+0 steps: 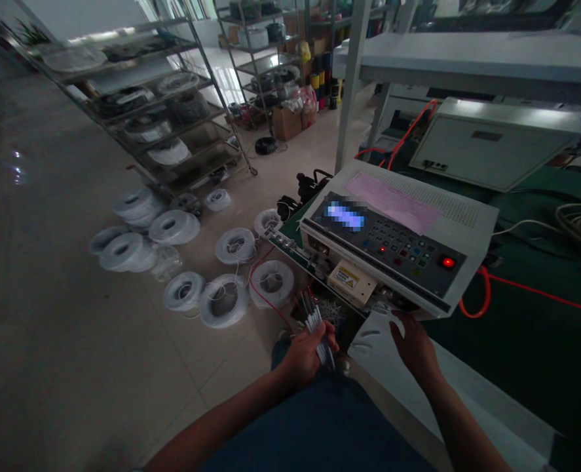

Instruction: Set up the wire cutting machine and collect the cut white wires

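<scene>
Dim workroom with a pale tiled floor (172, 393), as seen by a bystander. Nearest, above the seated person's lap (319, 426), the left hand (307, 353) has its fingers curled closed round a bundle of white cables (314, 320), coloured cores showing at the upper ends. Just beside it, the right hand (412, 342) reaches over a white tray (462, 387), fingers loosely extended; their tips lie in shadow under the machine's front edge, and whether they hold anything cannot be told. A few pale pieces (367, 334) rest on the tray near them. Judged from this, one handful is gathered and some pieces lie outside it; the full count is not shown. Loose scraps (332, 311) lie below the machine (393, 229), whose overhanging front limits the right hand's room. A red wire (264, 286) trails near the bundle. Beyond, coils of white cable (243, 305) occupy the floor, seemingly ample stock; farther still stand a metal rack (202, 160) and a cardboard box (286, 124).
</scene>
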The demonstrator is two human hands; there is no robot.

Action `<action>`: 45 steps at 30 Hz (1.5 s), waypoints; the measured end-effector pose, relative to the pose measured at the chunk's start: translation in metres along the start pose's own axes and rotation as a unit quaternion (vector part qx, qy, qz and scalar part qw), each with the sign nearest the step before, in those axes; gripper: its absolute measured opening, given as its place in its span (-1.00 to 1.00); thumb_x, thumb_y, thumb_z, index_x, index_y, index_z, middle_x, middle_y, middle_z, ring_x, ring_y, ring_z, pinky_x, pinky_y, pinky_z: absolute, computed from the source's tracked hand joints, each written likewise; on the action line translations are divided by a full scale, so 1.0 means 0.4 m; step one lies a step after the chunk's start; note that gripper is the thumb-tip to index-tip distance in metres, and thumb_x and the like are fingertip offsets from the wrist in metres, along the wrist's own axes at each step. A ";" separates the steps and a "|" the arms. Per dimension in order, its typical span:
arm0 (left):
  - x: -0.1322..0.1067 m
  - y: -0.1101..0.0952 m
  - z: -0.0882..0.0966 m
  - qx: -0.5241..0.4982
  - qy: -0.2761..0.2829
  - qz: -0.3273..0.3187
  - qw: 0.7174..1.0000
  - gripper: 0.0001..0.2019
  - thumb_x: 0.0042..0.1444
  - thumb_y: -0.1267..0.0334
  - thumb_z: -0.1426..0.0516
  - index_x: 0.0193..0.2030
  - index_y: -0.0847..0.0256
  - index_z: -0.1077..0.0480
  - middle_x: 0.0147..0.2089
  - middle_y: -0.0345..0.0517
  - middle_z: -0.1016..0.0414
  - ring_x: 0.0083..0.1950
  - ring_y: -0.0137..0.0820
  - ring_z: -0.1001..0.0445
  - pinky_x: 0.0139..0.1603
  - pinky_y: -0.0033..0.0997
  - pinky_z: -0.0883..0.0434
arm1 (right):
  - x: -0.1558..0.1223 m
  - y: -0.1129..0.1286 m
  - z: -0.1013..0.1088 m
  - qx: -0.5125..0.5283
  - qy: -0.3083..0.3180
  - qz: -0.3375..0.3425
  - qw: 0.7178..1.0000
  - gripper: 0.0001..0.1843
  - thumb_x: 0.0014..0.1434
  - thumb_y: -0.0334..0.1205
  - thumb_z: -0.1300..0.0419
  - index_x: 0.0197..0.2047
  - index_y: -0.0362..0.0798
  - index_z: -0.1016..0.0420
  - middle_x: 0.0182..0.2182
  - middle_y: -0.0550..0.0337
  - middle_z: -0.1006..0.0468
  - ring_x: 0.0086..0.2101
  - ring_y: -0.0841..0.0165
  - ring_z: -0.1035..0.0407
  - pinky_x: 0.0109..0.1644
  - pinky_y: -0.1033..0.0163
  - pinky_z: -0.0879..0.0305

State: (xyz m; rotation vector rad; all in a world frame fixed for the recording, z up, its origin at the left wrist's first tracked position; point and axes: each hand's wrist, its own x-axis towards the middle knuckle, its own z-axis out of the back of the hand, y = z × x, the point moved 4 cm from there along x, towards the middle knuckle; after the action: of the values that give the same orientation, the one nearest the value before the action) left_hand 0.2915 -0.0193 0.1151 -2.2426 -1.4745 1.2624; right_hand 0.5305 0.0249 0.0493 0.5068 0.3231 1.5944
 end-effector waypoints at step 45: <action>0.012 -0.007 -0.007 0.004 -0.008 0.011 1.000 -0.67 -0.14 0.08 -0.30 -0.39 0.32 -0.40 -0.55 -0.18 -0.34 -0.48 -0.45 -0.34 -0.40 -0.46 -0.28 | -0.026 -0.038 -0.058 0.039 0.151 -0.190 0.969 -0.69 0.15 -0.03 0.12 -0.24 0.00 -0.34 -0.32 0.03 -0.55 -0.31 0.20 -0.44 -0.31 0.21 -0.22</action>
State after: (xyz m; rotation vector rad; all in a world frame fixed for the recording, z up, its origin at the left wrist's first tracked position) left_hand 0.2923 -0.0134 0.1156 -2.2557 -1.4515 1.2925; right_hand 0.5322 0.0183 0.0206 0.2402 0.6752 1.2829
